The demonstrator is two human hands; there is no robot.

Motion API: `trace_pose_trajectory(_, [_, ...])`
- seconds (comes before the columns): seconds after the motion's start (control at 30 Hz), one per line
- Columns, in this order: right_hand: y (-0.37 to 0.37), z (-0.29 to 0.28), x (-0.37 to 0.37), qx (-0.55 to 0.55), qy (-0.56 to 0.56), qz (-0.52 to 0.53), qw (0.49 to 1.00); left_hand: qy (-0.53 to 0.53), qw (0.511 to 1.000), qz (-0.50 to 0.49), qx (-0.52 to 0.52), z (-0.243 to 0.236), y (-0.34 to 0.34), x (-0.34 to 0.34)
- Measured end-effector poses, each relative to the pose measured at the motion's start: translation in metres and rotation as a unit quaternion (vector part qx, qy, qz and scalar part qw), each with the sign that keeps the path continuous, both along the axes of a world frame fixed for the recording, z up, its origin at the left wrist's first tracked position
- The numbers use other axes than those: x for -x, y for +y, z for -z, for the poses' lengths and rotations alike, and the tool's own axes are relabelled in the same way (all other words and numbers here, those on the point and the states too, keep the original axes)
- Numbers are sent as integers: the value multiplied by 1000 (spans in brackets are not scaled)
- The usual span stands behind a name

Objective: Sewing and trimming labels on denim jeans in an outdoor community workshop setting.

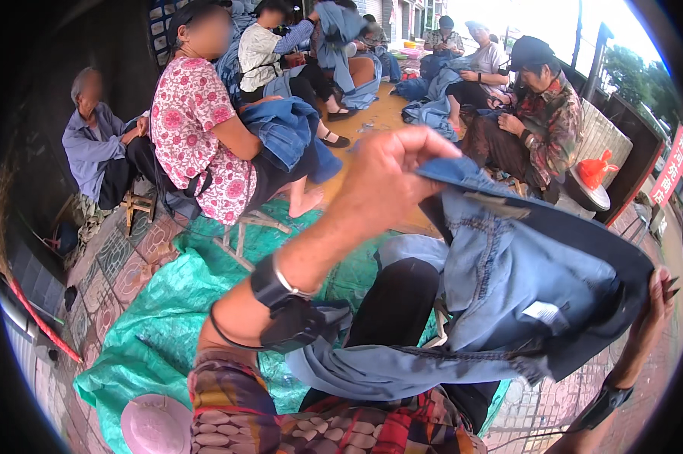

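- At the far left, a low wooden stool (139, 206) is placed beside a seated person in a blue-grey shirt (92, 151).
- At the near left, a pale pink, round, hat-like thing (156, 429) is set beside a crinkled green plastic sheet (149, 321), which is spread over patterned paving tiles (124, 278).
- Beyond the sheet, a blue denim piece (281, 127) is held over the lap by a seated person in a pink-and-white floral top (192, 125).
- In the middle, the upper left edge of a pale blue denim garment with a dark navy band (523, 265) is pinched between the thumb and fingers of the left hand (391, 172).
- The garment is stretched between both hands above the lap; a small white label (546, 316) is shown on it.
- At the far right, an orange-red plastic bag (596, 169) is seen beyond the garment.
- At the right, the garment's edge is gripped by the right hand (651, 306), its fingers curled; a small dark pointed thing (670, 289) there cannot be identified.
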State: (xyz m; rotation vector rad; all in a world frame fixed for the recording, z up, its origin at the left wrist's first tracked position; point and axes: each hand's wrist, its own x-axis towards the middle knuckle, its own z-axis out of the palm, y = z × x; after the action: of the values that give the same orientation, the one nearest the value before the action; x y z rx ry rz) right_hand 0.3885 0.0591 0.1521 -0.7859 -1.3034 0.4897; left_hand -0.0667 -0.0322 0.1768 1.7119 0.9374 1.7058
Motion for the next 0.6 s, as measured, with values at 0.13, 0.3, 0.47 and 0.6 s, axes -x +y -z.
trace_pose_trajectory(0.13, [17,-28,-23,-85,-8,43,995,201,961,-139,-127,-51,-30,-4])
trace_pose_trajectory(0.3, [52,-5,-10,14,-13,-90,996,93,994,-62,-17,-33,-38,3])
trace_pose_trajectory(0.47, [36,50,67,133,-153,-68,977,-9,986,40,161,66,-4,24])
trace_pose_trajectory(0.6, [38,80,69,196,-141,-112,964,-28,970,83,227,107,6,23])
